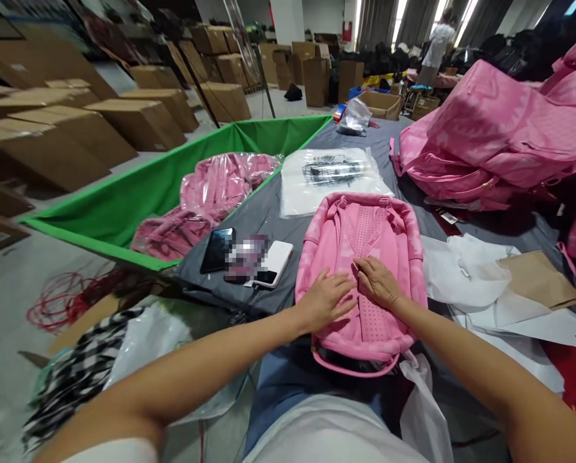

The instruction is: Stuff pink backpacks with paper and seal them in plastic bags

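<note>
The left hand and right hand rest close together, palms down and unclenched, on a pink backpack at the bench's near edge. Grey cloth shows between it and a white device. Beyond the left edge, a green bin holds plastic-wrapped backpacks.

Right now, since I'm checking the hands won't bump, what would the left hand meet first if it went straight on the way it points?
The right hand, most likely: it lies just ahead of the left hand over the pink backpack, though any height difference is hard to judge.
</note>
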A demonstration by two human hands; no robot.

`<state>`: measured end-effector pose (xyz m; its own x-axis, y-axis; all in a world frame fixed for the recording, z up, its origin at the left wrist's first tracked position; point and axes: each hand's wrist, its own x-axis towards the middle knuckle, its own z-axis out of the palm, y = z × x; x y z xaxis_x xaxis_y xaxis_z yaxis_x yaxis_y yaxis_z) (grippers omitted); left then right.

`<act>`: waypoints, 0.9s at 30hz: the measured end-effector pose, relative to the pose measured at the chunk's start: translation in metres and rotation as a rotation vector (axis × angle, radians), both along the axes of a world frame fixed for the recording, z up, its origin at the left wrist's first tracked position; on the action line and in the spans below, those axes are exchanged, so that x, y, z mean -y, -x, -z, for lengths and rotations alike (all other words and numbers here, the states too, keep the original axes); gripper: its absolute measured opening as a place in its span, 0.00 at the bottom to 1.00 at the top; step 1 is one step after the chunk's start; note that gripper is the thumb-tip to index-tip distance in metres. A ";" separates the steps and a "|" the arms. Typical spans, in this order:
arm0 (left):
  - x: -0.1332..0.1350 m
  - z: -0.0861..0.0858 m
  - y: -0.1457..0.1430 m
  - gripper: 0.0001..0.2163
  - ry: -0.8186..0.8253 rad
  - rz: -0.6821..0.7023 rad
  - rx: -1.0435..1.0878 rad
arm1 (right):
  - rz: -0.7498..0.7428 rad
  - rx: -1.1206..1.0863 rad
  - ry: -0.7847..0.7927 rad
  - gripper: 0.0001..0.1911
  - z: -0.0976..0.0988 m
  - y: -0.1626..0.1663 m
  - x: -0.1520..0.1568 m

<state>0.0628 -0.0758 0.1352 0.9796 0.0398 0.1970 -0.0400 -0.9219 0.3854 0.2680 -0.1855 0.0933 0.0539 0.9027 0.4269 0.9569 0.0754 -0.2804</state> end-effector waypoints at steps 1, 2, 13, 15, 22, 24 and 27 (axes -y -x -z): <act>0.002 -0.001 0.021 0.14 -0.045 0.059 0.044 | 0.004 -0.001 -0.011 0.17 0.000 0.000 0.001; 0.006 0.001 0.042 0.14 -0.103 0.120 0.085 | 0.011 -0.002 -0.015 0.17 0.000 0.001 0.000; 0.019 0.016 0.047 0.06 -0.308 0.174 -0.260 | 0.036 -0.062 0.045 0.18 -0.004 0.013 0.008; 0.025 0.009 0.057 0.10 -0.310 0.226 -0.261 | 0.067 -0.075 -0.005 0.19 -0.002 0.025 0.024; 0.015 -0.011 0.051 0.21 -0.126 0.450 -0.319 | 0.364 0.000 -0.057 0.23 -0.025 0.008 0.026; -0.006 -0.028 0.013 0.23 -0.042 0.350 -0.280 | 0.525 0.018 -0.023 0.25 -0.031 -0.006 0.013; -0.034 -0.042 -0.055 0.25 -0.086 0.045 -0.086 | 0.609 0.076 0.117 0.23 -0.027 -0.014 0.001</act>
<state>0.1177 -0.0422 0.1776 0.9935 -0.0177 0.1127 -0.0519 -0.9499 0.3083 0.2820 -0.1862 0.1199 0.5469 0.7605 0.3502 0.8362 -0.5168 -0.1836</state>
